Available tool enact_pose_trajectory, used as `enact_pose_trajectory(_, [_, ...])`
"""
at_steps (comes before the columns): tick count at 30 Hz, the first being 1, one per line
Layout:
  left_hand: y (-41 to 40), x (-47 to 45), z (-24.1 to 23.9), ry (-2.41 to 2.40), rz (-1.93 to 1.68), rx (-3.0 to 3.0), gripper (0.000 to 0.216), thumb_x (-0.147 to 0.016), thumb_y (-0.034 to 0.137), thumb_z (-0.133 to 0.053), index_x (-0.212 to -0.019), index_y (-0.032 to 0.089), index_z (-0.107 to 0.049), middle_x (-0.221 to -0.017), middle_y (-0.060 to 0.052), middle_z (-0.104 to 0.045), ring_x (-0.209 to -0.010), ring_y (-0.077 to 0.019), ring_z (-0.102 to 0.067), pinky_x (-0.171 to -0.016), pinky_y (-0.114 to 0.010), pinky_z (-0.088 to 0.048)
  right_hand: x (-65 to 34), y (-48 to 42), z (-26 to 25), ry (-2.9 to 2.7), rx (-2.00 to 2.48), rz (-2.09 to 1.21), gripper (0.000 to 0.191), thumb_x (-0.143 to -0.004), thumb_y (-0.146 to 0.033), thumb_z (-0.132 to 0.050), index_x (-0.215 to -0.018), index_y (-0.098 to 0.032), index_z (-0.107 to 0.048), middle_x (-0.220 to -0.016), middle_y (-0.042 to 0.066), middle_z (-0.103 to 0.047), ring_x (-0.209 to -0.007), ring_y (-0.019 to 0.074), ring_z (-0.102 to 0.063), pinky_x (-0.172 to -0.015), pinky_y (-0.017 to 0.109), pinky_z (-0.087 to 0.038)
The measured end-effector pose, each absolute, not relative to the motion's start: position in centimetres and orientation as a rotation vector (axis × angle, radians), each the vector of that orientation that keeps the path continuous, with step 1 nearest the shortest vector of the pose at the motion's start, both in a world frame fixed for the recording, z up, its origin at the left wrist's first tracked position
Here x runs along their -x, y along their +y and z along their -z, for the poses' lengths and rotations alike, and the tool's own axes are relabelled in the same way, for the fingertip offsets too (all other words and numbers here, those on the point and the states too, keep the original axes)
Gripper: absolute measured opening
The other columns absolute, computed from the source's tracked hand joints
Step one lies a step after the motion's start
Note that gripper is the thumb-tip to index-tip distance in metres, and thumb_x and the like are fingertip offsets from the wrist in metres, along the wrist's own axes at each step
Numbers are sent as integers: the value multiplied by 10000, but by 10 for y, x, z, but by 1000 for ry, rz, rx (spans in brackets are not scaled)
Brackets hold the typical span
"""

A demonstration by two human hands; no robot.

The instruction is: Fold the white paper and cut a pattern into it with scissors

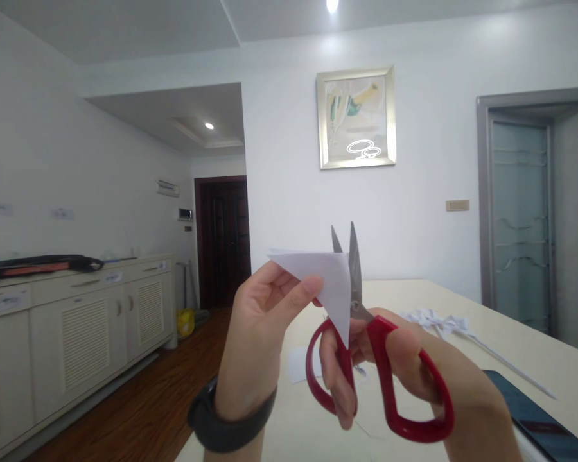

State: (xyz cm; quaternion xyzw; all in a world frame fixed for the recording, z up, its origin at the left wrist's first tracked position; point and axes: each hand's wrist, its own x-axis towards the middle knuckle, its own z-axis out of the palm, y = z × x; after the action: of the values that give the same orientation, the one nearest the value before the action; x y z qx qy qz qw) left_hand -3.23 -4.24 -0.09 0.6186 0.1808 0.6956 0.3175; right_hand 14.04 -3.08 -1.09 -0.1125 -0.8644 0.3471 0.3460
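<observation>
Apparently free air above scissors (380,350)

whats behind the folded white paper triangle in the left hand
Behind the folded white paper triangle, one pointed metal blade of the red-handled scissors shows above the paper's top edge; its lower part is covered. The left hand is partly behind too, some fingers hidden.
</observation>
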Motion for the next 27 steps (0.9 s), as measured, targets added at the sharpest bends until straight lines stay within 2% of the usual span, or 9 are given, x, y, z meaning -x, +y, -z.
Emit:
enact_pose_trajectory(2, [-40, 32, 1, 448, -1931, -1585, 108, -827, 219, -652, -926, 196, -687, -804, 2, -694, -710, -113, -619, -665, -200, -494, -139, -26, 11, -2306, 187, -1090, 689, -814, -760, -323, -871, -150, -639, -760, 82, -641, -714, 193, -607, -716, 318, -517])
enact_pose_trajectory(5, [-34, 34, -2, 362, -2070, -1479, 116, -826, 199, -648, -930, 198, -698, -839, 5, -708, -725, -98, -626, -672, -174, -498, -141, -18, 11, -2371, 72, -1403, 629, -778, -737, -458, -831, -132, -620, -739, 64, -591, -675, 178, -561, -688, 324, -486])
enact_pose_trajectory(7, [-31, 37, -4, 303, -2120, -1410, 111, -824, 184, -646, -919, 199, -702, -869, 10, -712, -749, -90, -633, -693, -163, -508, -146, -14, 10, -2473, 201, -1423, 504, -756, -632, -609, -796, -130, -617, -718, 47, -579, -692, 177, -561, -662, 300, -463])
enact_pose_trajectory(9, [-28, 41, -5, 279, -2139, -1375, 98, -826, 185, -640, -904, 196, -699, -879, 10, -708, -741, -90, -633, -700, -168, -521, -154, -13, 9, -2527, 356, -1254, 387, -750, -513, -692, -769, -133, -621, -714, 34, -581, -690, 167, -549, -647, 278, -441])
enact_pose_trajectory(13, [-28, 49, -6, 341, -2076, -1449, 110, -843, 214, -607, -924, 182, -675, -820, -2, -686, -659, -111, -637, -637, -205, -532, -170, -16, 8, -2255, 406, -1045, 342, -859, -484, -583, -779, -154, -624, -739, 39, -587, -686, 163, -539, -632, 270, -433])
enact_pose_trajectory(17, [-31, 54, -5, 522, -1887, -1613, 133, -844, 242, -599, -963, 196, -634, -767, 2, -662, -545, -106, -594, -535, -216, -484, -172, -16, 8, -1926, 322, -892, 266, -963, -313, -467, -772, -201, -616, -775, 18, -602, -706, 148, -566, -676, 257, -452])
enact_pose_trajectory(21, [-33, 49, -5, 616, -1697, -1775, 69, -824, 240, -625, -869, 190, -641, -837, -16, -663, -521, -92, -548, -523, -223, -451, -163, -14, 5, -1841, 367, -824, 133, -927, -216, -531, -840, -224, -631, -826, 8, -622, -766, 161, -573, -732, 271, -448])
enact_pose_trajectory(27, [-33, 42, -3, 695, -1574, -1899, 66, -817, 237, -642, -815, 190, -687, -732, -7, -644, -570, -98, -507, -546, -202, -428, -147, -15, 3, -1735, 431, -798, 88, -902, -279, -575, -849, -217, -608, -799, 2, -602, -765, 150, -541, -688, 258, -427])
